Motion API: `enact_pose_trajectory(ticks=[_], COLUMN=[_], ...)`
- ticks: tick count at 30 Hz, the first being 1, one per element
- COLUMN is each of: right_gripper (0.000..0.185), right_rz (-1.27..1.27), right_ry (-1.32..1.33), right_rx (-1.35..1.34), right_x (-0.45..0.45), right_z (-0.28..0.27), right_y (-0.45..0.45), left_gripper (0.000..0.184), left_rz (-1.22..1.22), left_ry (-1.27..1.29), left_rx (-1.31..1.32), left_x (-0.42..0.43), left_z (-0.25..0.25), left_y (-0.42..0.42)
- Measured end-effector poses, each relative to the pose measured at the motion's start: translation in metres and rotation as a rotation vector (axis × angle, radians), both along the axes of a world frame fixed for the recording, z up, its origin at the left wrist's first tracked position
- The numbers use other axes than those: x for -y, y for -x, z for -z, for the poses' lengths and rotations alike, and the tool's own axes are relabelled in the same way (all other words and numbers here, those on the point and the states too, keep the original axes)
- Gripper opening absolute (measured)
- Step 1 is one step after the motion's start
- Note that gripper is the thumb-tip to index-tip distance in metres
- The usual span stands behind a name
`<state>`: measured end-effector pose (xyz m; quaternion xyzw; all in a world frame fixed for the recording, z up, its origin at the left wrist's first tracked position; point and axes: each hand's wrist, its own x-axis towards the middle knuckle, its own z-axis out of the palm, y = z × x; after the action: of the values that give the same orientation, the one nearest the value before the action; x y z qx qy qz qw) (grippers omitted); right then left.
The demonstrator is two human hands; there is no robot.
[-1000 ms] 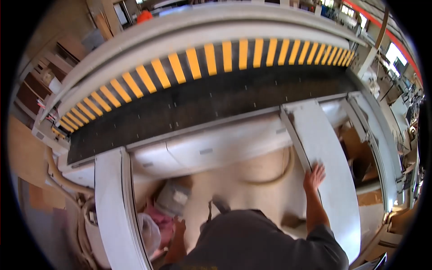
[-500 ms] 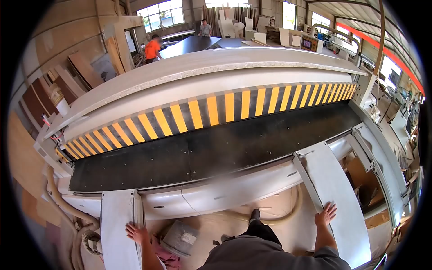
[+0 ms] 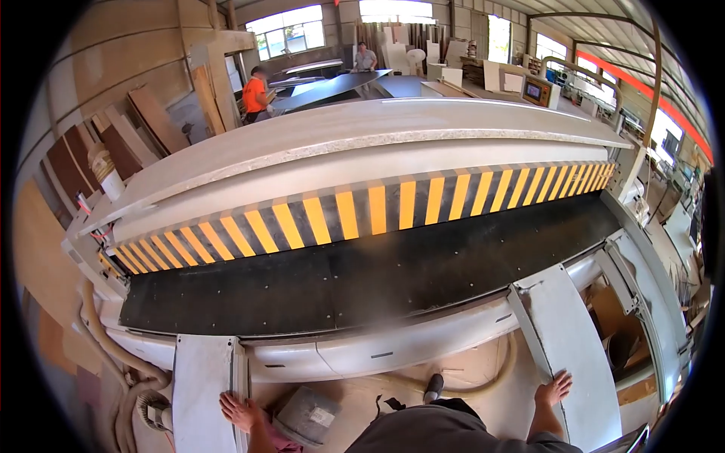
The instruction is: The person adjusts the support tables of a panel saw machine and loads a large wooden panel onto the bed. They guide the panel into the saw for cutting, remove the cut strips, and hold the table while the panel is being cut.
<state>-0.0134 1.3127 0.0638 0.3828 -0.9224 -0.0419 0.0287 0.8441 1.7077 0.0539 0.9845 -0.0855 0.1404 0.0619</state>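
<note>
My left hand (image 3: 242,412) rests on the inner edge of the left pale support table (image 3: 201,377), its fingers spread. On the right support table (image 3: 578,347), near its inner edge, lies my right hand (image 3: 555,389), also open and holding nothing. Both tables jut toward me from a wide machine. Its black bed (image 3: 302,294) runs across the middle with bare surface showing. Behind the bed stands a guard (image 3: 377,208) with yellow and black stripes.
A grey bin (image 3: 308,415) sits on the floor beside the left table. Thick hoses (image 3: 106,343) curl at the left. Across the machine, a person in orange (image 3: 254,97) and another person (image 3: 365,57) stand by large dark panels (image 3: 332,90). A control screen (image 3: 537,91) is at the back right.
My view has tilted up a little, so the machine appears lower. Both hands stay open on the support tables. In the background, the two people have shifted, and a dark panel sits at a different angle.
</note>
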Motion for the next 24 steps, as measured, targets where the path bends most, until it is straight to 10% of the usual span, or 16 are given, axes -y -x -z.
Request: enact_pose_trajectory(ticks=[24], right_gripper=[0.089], right_rz=[0.104], right_ry=[0.123], right_rx=[-0.087], right_x=[0.007], right_z=[0.015], right_y=[-0.024], left_gripper=[0.084], left_rz=[-0.035], left_ry=[-0.045], left_rx=[-0.031], left_x=[0.01], left_z=[-0.009], left_y=[-0.001])
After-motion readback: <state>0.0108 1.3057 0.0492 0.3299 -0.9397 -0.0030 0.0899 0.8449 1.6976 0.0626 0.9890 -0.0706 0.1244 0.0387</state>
